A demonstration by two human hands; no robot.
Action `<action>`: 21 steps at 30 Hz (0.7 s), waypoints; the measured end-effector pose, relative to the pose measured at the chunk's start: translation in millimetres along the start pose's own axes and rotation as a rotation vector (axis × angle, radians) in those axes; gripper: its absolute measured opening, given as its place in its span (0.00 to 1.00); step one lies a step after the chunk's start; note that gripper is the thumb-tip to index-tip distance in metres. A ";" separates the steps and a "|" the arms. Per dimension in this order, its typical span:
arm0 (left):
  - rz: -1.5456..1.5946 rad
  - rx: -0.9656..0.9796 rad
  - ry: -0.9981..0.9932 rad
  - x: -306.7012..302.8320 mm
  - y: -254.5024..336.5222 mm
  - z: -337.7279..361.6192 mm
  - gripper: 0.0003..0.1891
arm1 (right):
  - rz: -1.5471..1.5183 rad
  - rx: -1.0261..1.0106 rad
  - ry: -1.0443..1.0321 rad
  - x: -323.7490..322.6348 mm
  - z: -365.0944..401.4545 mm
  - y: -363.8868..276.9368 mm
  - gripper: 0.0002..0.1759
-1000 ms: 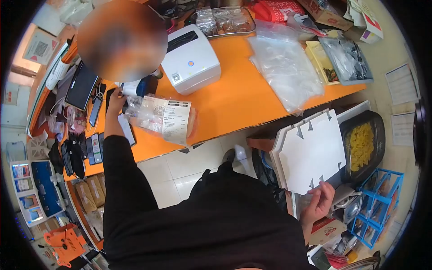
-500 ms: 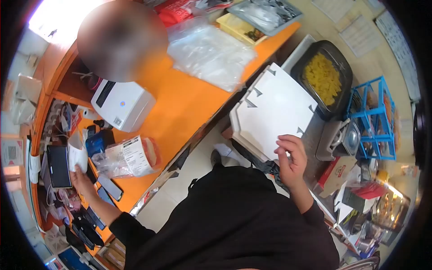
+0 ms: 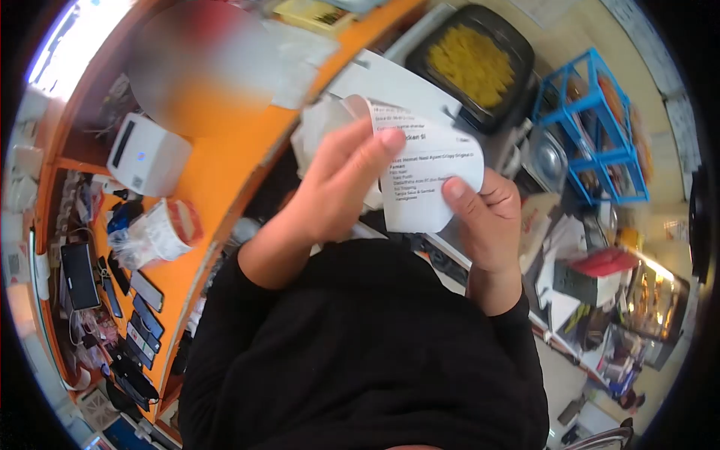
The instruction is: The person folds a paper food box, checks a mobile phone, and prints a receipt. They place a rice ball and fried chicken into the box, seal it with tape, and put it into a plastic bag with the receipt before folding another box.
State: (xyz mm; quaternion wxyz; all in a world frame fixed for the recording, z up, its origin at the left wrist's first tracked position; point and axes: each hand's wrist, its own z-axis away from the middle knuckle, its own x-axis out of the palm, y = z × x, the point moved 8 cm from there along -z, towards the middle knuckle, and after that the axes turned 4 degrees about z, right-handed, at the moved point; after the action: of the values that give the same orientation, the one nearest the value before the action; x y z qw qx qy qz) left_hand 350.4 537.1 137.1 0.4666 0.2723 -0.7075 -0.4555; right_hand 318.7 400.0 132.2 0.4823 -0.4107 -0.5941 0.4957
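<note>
As hands hold it, the receipt points lengthwise toward the torso.

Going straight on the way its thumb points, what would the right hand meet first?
The printed receipt, which the right hand holds; past that, probably the left hand, though depth is hard to judge.

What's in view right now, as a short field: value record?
left hand: thumb over upper left of receipt
right hand: thumb on receipt's right side
receipt: printed face up, curled, between both hands
counter: orange; holds printer, clear bag, phones
tray: black, yellow food inside
rack: blue, beside tray
unclear: small print, blurred patch at upper left
</note>
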 end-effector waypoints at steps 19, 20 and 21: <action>0.101 0.007 -0.016 152.1 -78.5 -87.2 0.14 | -0.089 0.115 0.115 -156.4 94.2 -7.9 0.17; 0.093 0.025 0.002 145.1 -75.9 -92.7 0.14 | -0.094 0.124 0.108 -151.0 92.4 -4.5 0.17; 0.039 -0.017 -0.086 135.3 -76.7 -100.1 0.18 | -0.099 0.132 0.101 -145.6 90.6 -1.1 0.17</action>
State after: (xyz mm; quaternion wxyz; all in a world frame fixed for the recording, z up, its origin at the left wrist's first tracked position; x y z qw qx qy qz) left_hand 382.0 354.8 138.9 0.4468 0.2344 -0.7284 -0.4636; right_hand 258.6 241.6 105.1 0.5614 -0.3725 -0.5548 0.4881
